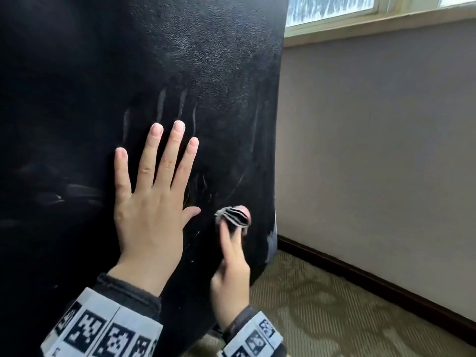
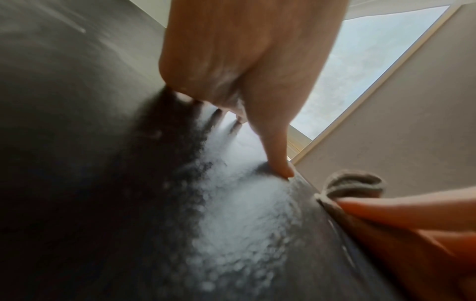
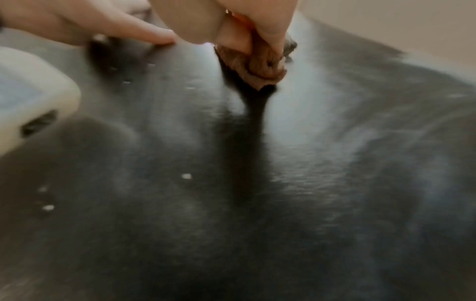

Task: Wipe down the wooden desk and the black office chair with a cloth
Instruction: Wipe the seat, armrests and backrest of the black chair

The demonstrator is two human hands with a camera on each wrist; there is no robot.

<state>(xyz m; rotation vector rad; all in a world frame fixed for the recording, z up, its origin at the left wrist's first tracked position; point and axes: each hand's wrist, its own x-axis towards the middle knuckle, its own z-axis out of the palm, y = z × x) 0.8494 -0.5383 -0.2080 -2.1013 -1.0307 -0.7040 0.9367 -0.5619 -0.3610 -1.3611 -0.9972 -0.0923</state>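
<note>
The black leather back of the office chair fills most of the head view, marked with pale smears and specks. My left hand lies flat against it with fingers spread and straight; its thumb tip presses the leather. Just to the right, my right hand pinches a folded grey cloth and holds it against the chair's lower right part. The cloth shows bunched between the fingers in the right wrist view, and also appears as folds in the left wrist view. The wooden desk is out of view.
A beige wall with a dark baseboard runs to the right of the chair. Patterned green carpet covers the floor below. A window sill sits at the top right.
</note>
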